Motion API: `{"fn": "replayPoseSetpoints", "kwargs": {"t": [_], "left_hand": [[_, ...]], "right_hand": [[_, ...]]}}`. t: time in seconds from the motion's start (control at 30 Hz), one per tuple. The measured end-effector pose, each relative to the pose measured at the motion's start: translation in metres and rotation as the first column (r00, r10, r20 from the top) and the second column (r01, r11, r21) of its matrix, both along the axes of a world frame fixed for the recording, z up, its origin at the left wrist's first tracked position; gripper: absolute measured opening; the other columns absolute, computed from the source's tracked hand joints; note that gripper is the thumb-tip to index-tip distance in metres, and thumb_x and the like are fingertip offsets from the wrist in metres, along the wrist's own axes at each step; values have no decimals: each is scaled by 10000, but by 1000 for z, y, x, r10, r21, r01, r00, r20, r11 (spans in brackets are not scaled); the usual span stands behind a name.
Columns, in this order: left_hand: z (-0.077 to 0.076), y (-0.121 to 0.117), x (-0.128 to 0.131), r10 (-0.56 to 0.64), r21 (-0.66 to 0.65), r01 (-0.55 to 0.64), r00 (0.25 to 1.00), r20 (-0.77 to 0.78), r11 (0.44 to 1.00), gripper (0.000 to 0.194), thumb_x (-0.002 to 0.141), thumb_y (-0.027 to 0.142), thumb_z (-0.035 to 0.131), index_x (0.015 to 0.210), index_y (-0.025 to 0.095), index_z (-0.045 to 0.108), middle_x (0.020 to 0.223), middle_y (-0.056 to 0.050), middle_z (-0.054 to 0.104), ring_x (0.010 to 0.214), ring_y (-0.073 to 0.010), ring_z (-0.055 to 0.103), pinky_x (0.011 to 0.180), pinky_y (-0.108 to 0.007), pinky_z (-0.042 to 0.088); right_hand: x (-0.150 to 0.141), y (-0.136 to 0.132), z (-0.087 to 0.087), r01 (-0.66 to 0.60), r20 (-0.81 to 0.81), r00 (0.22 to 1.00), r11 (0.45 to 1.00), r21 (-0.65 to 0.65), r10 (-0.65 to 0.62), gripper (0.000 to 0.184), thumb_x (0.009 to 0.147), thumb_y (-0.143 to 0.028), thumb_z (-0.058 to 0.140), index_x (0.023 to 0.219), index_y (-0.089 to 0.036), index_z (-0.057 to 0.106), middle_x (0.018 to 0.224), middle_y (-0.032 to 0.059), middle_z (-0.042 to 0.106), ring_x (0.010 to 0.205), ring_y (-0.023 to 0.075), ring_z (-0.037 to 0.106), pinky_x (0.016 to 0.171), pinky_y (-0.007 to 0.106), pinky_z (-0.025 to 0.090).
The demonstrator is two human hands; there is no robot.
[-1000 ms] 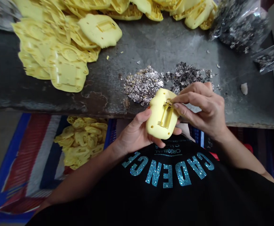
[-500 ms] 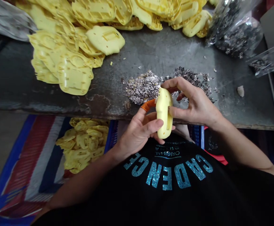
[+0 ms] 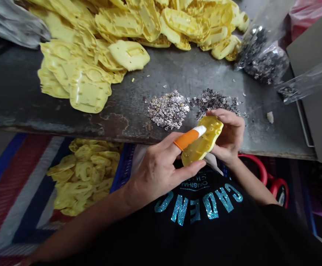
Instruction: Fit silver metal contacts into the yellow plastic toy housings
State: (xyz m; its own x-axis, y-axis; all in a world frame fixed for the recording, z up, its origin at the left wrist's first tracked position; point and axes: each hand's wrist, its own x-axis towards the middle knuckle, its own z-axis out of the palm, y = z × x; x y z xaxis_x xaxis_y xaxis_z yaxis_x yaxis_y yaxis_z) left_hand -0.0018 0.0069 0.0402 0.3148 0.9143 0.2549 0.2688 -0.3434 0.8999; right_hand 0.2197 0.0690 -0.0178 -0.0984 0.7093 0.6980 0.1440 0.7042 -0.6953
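Since the right hand (image 3: 229, 136) grips the yellow plastic moulding (image 3: 202, 140) over the surface (image 3: 177, 70) edge and the left hand's (image 3: 157, 171) orange finger cot (image 3: 185, 139) merely lies on it, a slip could scatter the loose metal clips (image 3: 168, 110).

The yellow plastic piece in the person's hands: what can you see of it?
The yellow plastic piece is a moulded, rounded oblong with a matt look and small holes near its edge. It is held tilted, near the front edge of the dark work table. The right hand cradles it from behind, its fingers curled round the far edge. The left hand reaches over, and its orange-sheathed index finger, white at the tip, lies on the face.
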Motion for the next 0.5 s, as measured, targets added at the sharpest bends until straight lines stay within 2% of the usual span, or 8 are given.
{"fn": "replayPoseSetpoints", "kwargs": {"t": [0.13,0.23,0.33,0.43,0.5], "left_hand": [[5,2,1,-33,76,36,999,-30,996,559,956,291,901,1492,270,743,1342,-85,791,1134,-274,798,1091,-421,664],[3,2,1,-55,90,57,998,-20,994,547,979,262,877,1504,289,730,1390,-80,774,1162,-266,788,1122,-422,655],[-4,0,-2,-63,17,63,998,30,998,593,970,224,880,1532,314,713,1427,-73,751,1175,-259,782,1111,-415,665],[-9,-1,-5,-50,-60,57,993,111,997,632,946,169,886,1532,342,726,1473,-71,733,1191,-261,775,992,-362,706],[-10,-1,-7,-18,-96,34,987,161,995,621,934,151,887,1506,356,757,1496,-68,730,1202,-269,774,939,-345,715]], "right_hand": [[1,-2,0,35,23,999,998,44,-36,477,975,-510,660,1396,-370,485,1323,124,599,1251,347,679,1027,618,619],[1,-2,0,117,110,987,993,34,-120,561,911,-443,730,1382,-385,431,1276,112,600,1224,355,682,1013,615,620],[2,-1,0,112,104,988,993,45,-116,611,871,-394,767,1387,-387,440,1278,106,604,1208,347,685,1002,595,628],[3,2,1,30,47,998,999,34,-31,551,904,-389,725,1404,-387,494,1330,108,625,1255,347,686,1031,605,629],[3,5,2,20,72,997,999,33,-22,566,893,-381,743,1407,-394,506,1345,106,644,1272,351,692,1044,610,634]]}}
